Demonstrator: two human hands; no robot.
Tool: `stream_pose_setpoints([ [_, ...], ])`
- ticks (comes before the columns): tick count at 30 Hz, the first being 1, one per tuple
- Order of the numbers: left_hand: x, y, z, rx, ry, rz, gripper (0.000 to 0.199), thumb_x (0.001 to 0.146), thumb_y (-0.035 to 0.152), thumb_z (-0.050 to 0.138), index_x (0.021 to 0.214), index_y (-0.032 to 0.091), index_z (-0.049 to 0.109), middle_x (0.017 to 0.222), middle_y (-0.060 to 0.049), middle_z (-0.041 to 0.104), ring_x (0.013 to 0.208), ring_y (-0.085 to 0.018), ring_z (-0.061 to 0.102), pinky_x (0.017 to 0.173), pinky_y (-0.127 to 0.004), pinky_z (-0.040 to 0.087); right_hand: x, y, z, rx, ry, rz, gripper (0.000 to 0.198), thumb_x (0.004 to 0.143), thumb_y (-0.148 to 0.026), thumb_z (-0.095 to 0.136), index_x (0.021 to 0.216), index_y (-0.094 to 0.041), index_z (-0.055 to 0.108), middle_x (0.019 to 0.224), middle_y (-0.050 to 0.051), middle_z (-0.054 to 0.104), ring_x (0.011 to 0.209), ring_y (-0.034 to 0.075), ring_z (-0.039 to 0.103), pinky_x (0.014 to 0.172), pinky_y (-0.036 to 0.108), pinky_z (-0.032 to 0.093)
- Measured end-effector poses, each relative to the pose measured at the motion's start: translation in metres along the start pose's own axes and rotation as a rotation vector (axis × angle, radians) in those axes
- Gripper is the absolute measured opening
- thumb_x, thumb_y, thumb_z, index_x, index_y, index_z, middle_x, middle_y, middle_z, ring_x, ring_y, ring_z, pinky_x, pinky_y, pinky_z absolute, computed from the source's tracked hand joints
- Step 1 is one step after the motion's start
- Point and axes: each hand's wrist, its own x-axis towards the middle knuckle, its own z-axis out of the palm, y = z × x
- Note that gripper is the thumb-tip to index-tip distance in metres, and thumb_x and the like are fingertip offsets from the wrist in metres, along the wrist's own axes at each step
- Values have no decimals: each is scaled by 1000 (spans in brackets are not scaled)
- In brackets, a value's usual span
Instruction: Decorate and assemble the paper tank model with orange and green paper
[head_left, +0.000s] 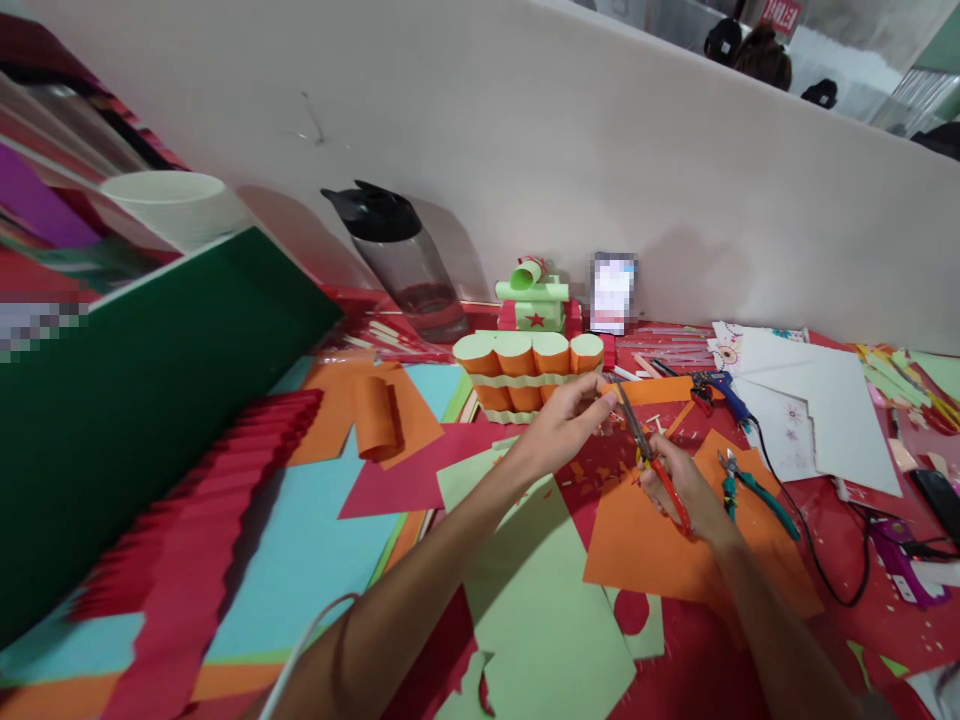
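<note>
Close by, a big light green paper [547, 600] lies flat, and right of it an orange sheet [645, 545] has pliers [772, 507] with green handles on top. Over that sheet's far left part, the right hand [686, 485] has its fingers curled around the red handles of the scissors [636, 430]. I can't tell how wide the blades are. The left hand [566, 420] pinches the left end of a long orange strip [660, 390]. The strip runs side to side, out to the right from that pinch. The blades point away and a bit left, across the strip, close to the left fingertips. So the left hand is nearer; only the blades reach the strip from the right hand. Farther back stand orange tubes [514, 362] with pale green tops, then a phone [613, 292].
</note>
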Motion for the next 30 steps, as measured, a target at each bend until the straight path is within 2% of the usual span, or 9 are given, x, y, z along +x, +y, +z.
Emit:
stream_pose_setpoints([
  [15,1,-2,0,-35,-4,3,32,92,50,67,83,19,61,72,1,61,64,-14,59,64,-26,48,1,4,0,-16,0,24,37,94,-53,69,90,-24,46,66,-8,46,49,8,36,46,21,29],
  [30,0,0,2,-38,-1,-9,31,94,49,63,85,20,59,71,1,61,64,-14,59,66,-28,47,1,3,2,8,15,5,43,92,-62,66,91,-24,48,68,-6,48,51,9,36,46,21,29],
])
